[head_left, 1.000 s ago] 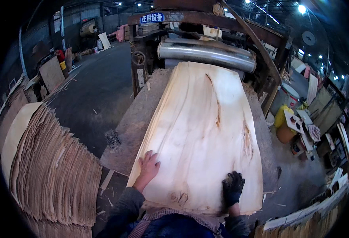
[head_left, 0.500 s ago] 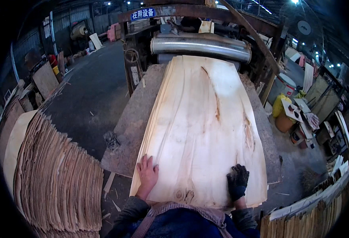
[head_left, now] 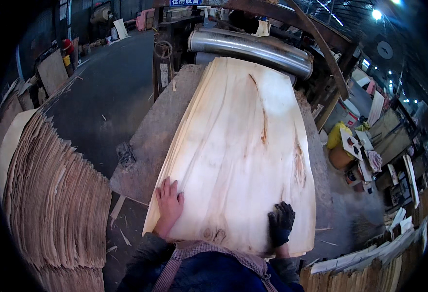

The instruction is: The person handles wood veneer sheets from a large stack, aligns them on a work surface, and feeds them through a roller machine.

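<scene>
A stack of pale wood veneer sheets (head_left: 233,160), with brown knots and streaks, stretches from my body to a machine's shiny roller (head_left: 248,48). Near the left edge of its near end, my bare left hand (head_left: 170,202) lies on the top sheet, fingers spread. On the right side, my right hand (head_left: 281,224) in a black glove rests on the same sheet. Its fingers are stretched forward and the hand holds nothing. At the left, the sheets' edges are slightly fanned out.
A board-like table (head_left: 145,146) supports the veneer. Tall stacked veneer (head_left: 58,209) stands at my left, and more sheets (head_left: 360,272) stand at my lower right. A brown bucket (head_left: 341,158) and scrap lie right. The machine's rusty frame (head_left: 321,53) spans the far end.
The whole view has shifted and tilted slightly, so the veneer and machine appear higher and turned. Both hands stay at about the same spots on the top sheet.
</scene>
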The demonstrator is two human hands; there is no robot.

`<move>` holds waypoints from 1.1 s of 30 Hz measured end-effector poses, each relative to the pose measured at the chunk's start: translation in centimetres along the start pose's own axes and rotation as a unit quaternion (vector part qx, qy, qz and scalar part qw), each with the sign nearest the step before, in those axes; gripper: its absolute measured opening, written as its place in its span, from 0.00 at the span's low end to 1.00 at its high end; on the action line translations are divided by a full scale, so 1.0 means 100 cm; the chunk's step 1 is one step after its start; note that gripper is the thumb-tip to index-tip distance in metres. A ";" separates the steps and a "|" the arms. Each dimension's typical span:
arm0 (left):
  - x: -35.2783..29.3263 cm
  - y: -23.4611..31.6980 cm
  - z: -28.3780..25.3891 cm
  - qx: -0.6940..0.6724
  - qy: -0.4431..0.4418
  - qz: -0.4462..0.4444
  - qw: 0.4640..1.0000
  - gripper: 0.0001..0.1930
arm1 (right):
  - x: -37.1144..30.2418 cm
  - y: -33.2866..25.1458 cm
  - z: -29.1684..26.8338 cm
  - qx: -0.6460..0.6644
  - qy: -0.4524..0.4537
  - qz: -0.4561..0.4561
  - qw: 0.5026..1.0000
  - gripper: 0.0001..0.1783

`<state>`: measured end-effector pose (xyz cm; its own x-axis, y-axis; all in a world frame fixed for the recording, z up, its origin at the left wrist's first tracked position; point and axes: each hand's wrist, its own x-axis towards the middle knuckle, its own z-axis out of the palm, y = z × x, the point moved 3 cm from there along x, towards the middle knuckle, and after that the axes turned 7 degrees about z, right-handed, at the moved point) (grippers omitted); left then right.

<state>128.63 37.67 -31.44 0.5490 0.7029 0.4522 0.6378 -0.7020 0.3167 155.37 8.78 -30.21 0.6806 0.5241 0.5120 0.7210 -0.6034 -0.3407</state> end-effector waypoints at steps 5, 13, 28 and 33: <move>0.002 -0.001 0.003 -0.005 0.002 -0.004 1.000 0.25 | 0.000 0.002 0.001 -0.005 -0.015 0.007 1.000 0.21; 0.002 0.001 0.000 -0.014 -0.001 -0.015 1.000 0.24 | -0.002 0.003 0.002 -0.006 0.001 0.002 1.000 0.21; 0.002 0.000 0.000 -0.020 -0.001 -0.014 1.000 0.24 | 0.000 0.001 0.003 -0.017 -0.006 -0.007 1.000 0.21; 0.002 0.001 -0.001 -0.009 -0.002 -0.013 1.000 0.24 | 0.001 0.000 0.001 -0.025 -0.004 -0.013 1.000 0.20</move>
<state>128.78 37.71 -31.21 0.5342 0.7217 0.4403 0.6424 -0.6851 0.3434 155.42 8.89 -30.22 0.6631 0.5441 0.5140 0.7308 -0.6192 -0.2873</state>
